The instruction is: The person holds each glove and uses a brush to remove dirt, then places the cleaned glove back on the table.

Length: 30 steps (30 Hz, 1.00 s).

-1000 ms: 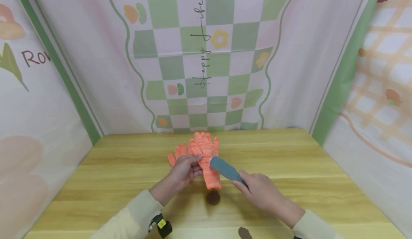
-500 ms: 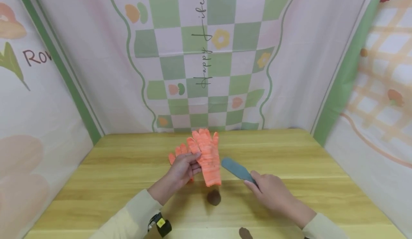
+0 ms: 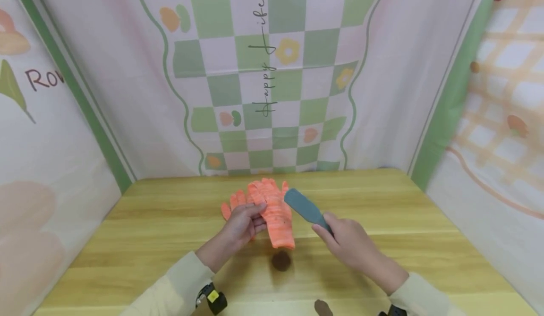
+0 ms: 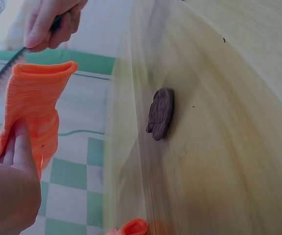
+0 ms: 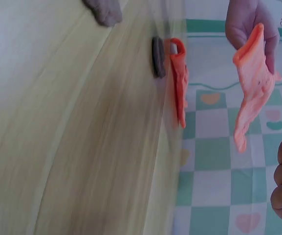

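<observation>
My left hand (image 3: 242, 224) pinches an orange knit glove (image 3: 279, 224) at its side, thumb on top, and holds it above the table with the cuff toward me. Small dark specks show on its fabric. In my right hand (image 3: 349, 243) is a blue-green brush (image 3: 303, 206), gripped by its handle; its head overlaps the glove's right edge in the head view. Pale bristles (image 4: 3, 81) face the glove in the left wrist view. A second orange glove (image 3: 235, 200) lies on the table behind my left hand, partly hidden by it.
A round dark brown lump (image 3: 281, 261) lies on the wooden table (image 3: 170, 264) below the held glove's cuff. Another brown piece (image 3: 323, 307) is near the front edge. A checkered curtain (image 3: 272, 84) stands behind the table, with printed fabric on both sides.
The brush was on the glove's palm, moved off to the right, and is now back at the glove's upper right edge. My left hand keeps holding the glove, which has dipped slightly.
</observation>
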Tool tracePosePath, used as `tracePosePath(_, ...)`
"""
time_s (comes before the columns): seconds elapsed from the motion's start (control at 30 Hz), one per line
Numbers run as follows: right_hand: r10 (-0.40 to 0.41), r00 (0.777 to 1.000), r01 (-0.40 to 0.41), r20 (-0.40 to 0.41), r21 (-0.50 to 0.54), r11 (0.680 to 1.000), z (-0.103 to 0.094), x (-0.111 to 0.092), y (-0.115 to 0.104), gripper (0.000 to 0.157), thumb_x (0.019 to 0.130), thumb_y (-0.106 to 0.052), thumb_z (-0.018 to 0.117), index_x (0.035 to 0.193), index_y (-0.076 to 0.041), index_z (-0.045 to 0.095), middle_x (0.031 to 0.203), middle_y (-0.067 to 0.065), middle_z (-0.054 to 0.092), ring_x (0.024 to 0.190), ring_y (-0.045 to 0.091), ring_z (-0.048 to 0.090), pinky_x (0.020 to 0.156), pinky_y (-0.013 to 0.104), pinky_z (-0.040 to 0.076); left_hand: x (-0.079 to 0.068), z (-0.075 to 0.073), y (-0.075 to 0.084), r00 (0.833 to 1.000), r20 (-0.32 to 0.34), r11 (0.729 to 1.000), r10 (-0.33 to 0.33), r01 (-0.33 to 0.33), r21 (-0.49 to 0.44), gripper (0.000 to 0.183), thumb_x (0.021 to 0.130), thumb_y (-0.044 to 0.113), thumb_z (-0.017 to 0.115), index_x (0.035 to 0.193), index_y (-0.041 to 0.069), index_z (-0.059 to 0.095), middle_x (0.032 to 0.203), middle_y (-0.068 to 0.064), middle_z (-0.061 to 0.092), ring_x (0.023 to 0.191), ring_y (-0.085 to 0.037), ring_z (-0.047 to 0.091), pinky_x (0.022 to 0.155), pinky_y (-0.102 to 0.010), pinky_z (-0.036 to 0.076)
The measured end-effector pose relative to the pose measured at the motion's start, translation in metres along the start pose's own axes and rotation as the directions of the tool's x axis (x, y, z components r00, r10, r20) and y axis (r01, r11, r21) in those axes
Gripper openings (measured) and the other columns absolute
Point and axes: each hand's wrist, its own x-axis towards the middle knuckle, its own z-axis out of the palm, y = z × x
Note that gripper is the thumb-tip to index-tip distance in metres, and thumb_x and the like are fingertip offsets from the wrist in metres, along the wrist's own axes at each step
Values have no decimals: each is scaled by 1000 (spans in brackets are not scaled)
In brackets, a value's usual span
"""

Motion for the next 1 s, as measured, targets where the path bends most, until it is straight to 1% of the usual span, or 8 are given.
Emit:
tracePosePath(0.07,-35,999,35,0,6,999,3,2,-4,30,98,-21,60,75,-19,41,58,-16,28,47,-3,24,42,18,27,-1,0,0,1000,-1,1000,-5,5,-4,13,98,11,56,90,4,64,86,-7,71,86,-19,69,81,-35,56)
tracePosePath(0.13,-47,999,47,21,7,999,6,3,-7,31,98,-22,60,75,-20,40,58,-17,28,47,-4,25,42,17,27,-1,1,0,1000,-3,1000,-7,7,-1,15,99,11,56,86,7,63,84,-6,71,85,-19,69,80,-35,56)
tracePosePath(0.3,-61,994,63,90,-17,998,13,0,-9,29,98,-24,59,76,-20,41,58,-17,27,47,-4,25,41,17,27,-2,2,2,1000,5,1000,-13,13,9,20,99,11,55,80,9,61,79,-3,68,82,-16,68,81,-35,55)
tracePosePath(0.43,-78,992,83,101,-43,996,15,-1,-8,28,98,-24,60,77,-19,41,58,-16,27,48,-3,26,41,17,27,-2,3,3,1000,9,1000,-16,16,8,24,99,11,54,76,10,60,76,-2,67,80,-14,68,83,-36,55)
tracePosePath(0.63,-79,988,88,131,-62,994,14,-5,-4,24,98,-25,60,81,-19,44,58,-16,28,48,-2,29,42,18,28,-1,1,2,1000,4,1000,-15,15,13,19,99,10,54,84,7,65,82,-5,70,83,-16,69,82,-36,55)
tracePosePath(0.77,-82,985,96,150,-83,992,15,-10,1,21,98,-26,59,84,-19,45,57,-16,29,48,-2,30,43,18,29,-1,-1,2,1000,7,1000,-13,13,20,20,100,9,53,83,7,64,81,-5,70,81,-15,68,78,-33,56)
tracePosePath(0.87,-88,984,106,157,-112,988,15,-15,6,20,98,-28,60,85,-18,47,58,-17,30,49,-1,31,44,19,30,-1,-2,4,1000,2,1000,1,-1,1,21,100,8,52,83,7,64,80,-5,70,79,-14,68,76,-31,56)
tracePosePath(1.0,-46,980,76,196,-147,986,14,-22,14,23,98,-30,59,82,-20,46,57,-17,31,49,-1,32,45,20,31,-1,-6,9,1000,-3,999,23,-23,-25,16,100,8,51,94,3,64,84,-6,71,80,-16,69,75,-30,56)
